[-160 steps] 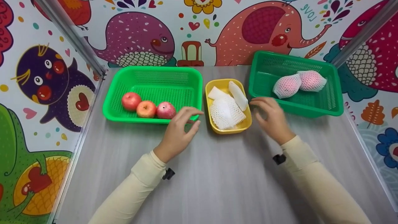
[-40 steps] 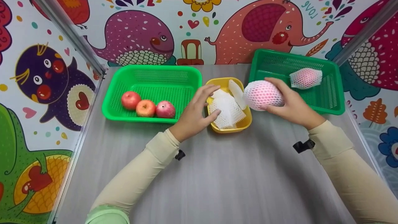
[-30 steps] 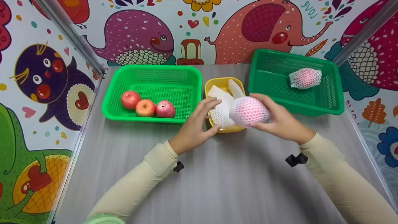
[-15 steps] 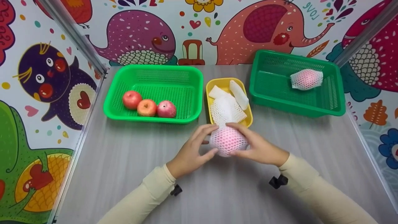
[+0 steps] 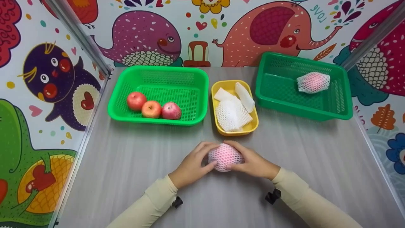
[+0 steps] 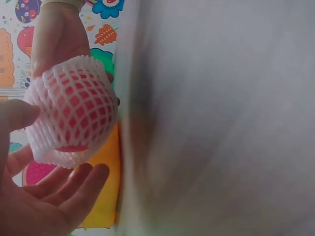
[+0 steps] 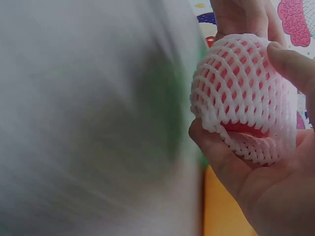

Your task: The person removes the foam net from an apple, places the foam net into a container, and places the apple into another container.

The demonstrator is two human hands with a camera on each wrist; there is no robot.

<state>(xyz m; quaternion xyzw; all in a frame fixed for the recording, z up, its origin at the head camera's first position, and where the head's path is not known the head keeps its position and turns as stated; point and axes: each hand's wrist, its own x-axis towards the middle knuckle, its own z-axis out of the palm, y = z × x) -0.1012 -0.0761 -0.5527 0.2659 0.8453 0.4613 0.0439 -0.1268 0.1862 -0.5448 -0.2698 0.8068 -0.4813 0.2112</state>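
An apple in a white foam net [image 5: 225, 157] is held between both hands over the near middle of the table. My right hand [image 5: 255, 164] grips its right side, thumb and a finger pressed on the mesh in the right wrist view. At its left side my left hand [image 5: 191, 166] curls round it, the thumb against the net in the left wrist view. Red skin shows at the net's open end. Beyond the hands, a yellow bin [image 5: 217, 127] holds several loose white foam nets [image 5: 231, 114].
Three bare apples [image 5: 151, 109] lie in the light green basket [image 5: 158, 122] at back left. Another netted apple [image 5: 314, 82] sits in the dark green basket [image 5: 294, 109] at back right. Printed walls [image 5: 196, 31] enclose the grey table [image 5: 221, 205] at the back and sides.
The right hand has taken a netted apple out of the dark green basket and brought it past the yellow bin toward the body. The left hand has moved in to meet it.
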